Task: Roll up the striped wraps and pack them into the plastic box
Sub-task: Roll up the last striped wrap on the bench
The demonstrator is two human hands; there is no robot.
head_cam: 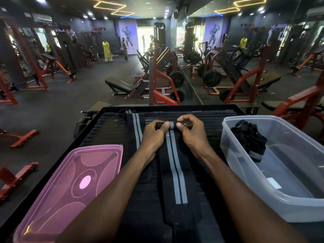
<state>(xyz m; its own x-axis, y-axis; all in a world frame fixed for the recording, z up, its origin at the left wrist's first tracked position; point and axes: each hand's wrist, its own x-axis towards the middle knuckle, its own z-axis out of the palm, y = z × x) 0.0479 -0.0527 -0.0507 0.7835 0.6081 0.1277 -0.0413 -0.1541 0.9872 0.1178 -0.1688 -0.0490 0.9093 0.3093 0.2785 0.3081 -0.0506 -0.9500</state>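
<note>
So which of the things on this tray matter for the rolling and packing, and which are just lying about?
For the job:
- striped wrap, its far end pinched by left hand and right hand
- second striped wrap, flat
- plastic box
- dark bundle inside it

Lying about:
- pink lid
- gym machines behind

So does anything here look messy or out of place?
One thing: the dark cloth in the plastic box is a loose crumpled heap, not a neat roll. Otherwise both hands, left hand and right hand, are tidily rolling the striped wrap.
</note>
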